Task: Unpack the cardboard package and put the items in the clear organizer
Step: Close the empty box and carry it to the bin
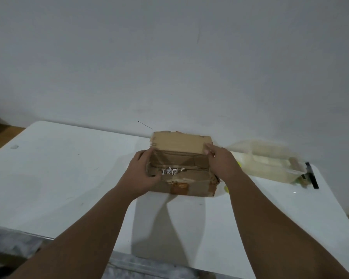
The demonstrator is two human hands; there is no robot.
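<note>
The cardboard package [179, 164] stands on the white table [69, 168], and the clear organizer [270, 164] lies just beside it on the right. The left hand [143, 172] grips the package's left side with curled fingers. The right hand [220, 162] holds the right side, its thumb on the raised flap [179, 140].

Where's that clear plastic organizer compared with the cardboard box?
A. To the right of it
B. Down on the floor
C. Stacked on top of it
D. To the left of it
A: the clear organizer sits on the white table to the right of the cardboard box, just past the person's right hand.
</note>
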